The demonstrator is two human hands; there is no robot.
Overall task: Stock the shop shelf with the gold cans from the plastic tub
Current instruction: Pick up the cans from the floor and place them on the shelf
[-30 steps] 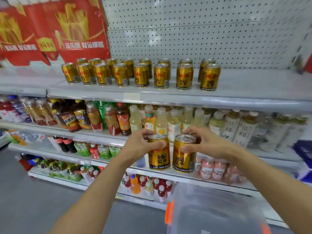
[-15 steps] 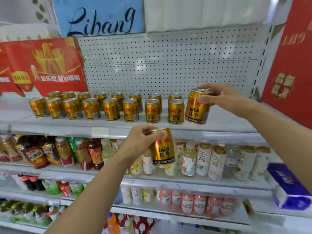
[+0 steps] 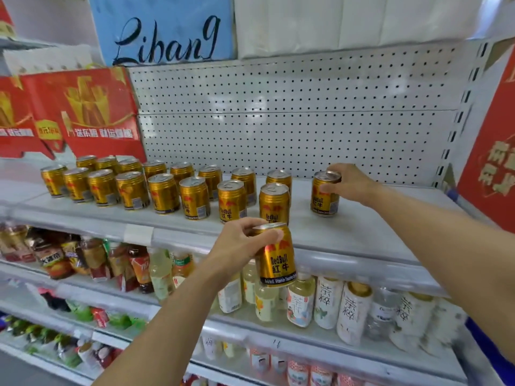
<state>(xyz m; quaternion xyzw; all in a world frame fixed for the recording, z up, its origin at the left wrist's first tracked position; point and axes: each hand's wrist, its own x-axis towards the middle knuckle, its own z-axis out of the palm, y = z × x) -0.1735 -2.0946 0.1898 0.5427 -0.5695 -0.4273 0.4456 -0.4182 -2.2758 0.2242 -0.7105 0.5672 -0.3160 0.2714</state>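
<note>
While the right hand (image 3: 351,183) sets one gold can (image 3: 325,194) down, the left hand (image 3: 242,244) waits with another.
Right fingers pinch its rim toward the shelf (image 3: 362,232)'s back edge, extending the double row (image 3: 156,183) rightward; left fingers clamp the second can (image 3: 276,257) just below the front edge, likely next.

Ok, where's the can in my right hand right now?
It stands on the top shelf, right of the gold can rows, the right hand holding its rim.

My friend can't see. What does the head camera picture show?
A person's right hand sets a gold can upright on a grey shop shelf, right of two rows of matching cans. Their left hand holds another can below the shelf edge.
</note>
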